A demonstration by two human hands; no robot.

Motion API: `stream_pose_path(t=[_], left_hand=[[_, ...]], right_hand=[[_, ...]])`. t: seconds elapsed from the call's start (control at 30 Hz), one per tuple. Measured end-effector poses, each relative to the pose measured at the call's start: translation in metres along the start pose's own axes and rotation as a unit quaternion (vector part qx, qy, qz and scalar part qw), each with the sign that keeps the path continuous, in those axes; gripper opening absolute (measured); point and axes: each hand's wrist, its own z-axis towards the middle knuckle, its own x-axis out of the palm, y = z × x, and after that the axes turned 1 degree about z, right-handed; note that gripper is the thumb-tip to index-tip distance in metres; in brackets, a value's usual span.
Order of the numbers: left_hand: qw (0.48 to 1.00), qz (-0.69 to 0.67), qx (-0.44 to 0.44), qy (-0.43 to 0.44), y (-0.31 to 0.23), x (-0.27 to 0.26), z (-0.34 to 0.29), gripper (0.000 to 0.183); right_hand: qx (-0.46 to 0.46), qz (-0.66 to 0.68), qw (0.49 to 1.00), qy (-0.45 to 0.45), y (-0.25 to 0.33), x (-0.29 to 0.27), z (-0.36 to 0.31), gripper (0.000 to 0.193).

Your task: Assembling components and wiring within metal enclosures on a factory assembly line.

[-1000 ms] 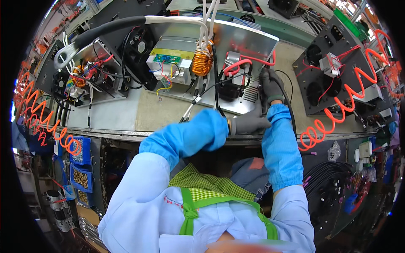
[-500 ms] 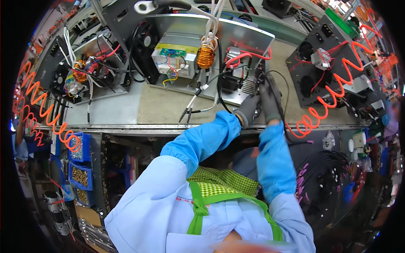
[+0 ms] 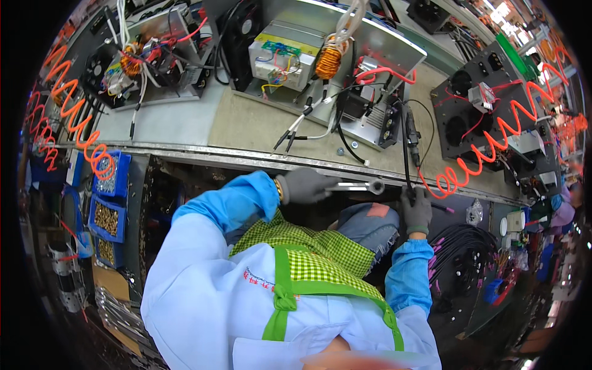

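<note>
The left hand's (image 3: 306,185) gloved fingers are closed round a silver wrench (image 3: 354,188) — it juts out to their right, long axis crosswise, its head towards the right hand (image 3: 417,213). The right fingers, curled round a black cable (image 3: 407,165), sit past that head — the cable runs away from them over the bench, roughly square to the wrench. Just beside the cable, beyond the right fingertips, lies a dark handheld tool (image 3: 414,139)

White cables (image 3: 357,12) cut off by the upper edge above the orange coil (image 3: 328,63), wrench (image 3: 370,188) partly hidden by the left hand (image 3: 305,185) below the coil, metal pieces (image 3: 340,151) between coil and hand too small to be identified, pinkish shape (image 3: 370,361) blurred far below the coil.
</note>
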Motion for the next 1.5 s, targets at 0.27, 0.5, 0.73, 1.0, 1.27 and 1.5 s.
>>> stream_pose_path(t=[0.27,0.5,0.73,1.0,1.27,1.5], left_hand=[[0.983,0.175,-0.051,-0.018,0.073,-0.072,-0.052,0.041],[0.983,0.181,-0.010,-0.039,0.091,-0.065,-0.057,0.034],[0.932,0.271,-0.138,-0.195,0.105,-0.065,-0.081,0.038],[0.962,0.094,-0.252,0.038,-0.009,-0.102,-0.083,0.029],[0.960,-0.007,-0.149,-0.239,-0.028,-0.106,0.112,0.042],[0.968,0.111,-0.086,-0.208,0.012,-0.077,0.168,0.019]], right_hand=[[-0.008,0.245,0.962,-0.118,0.040,-0.097,0.047,0.028],[0.070,0.632,0.761,-0.128,0.090,-0.082,0.134,0.028],[0.111,0.527,0.834,-0.118,0.110,0.019,0.140,0.030],[0.124,0.586,0.800,0.026,0.105,0.025,0.135,0.032],[-0.185,0.075,0.974,0.103,0.142,0.117,0.165,0.036],[-0.342,0.008,0.925,0.165,0.130,0.072,0.152,0.037]])
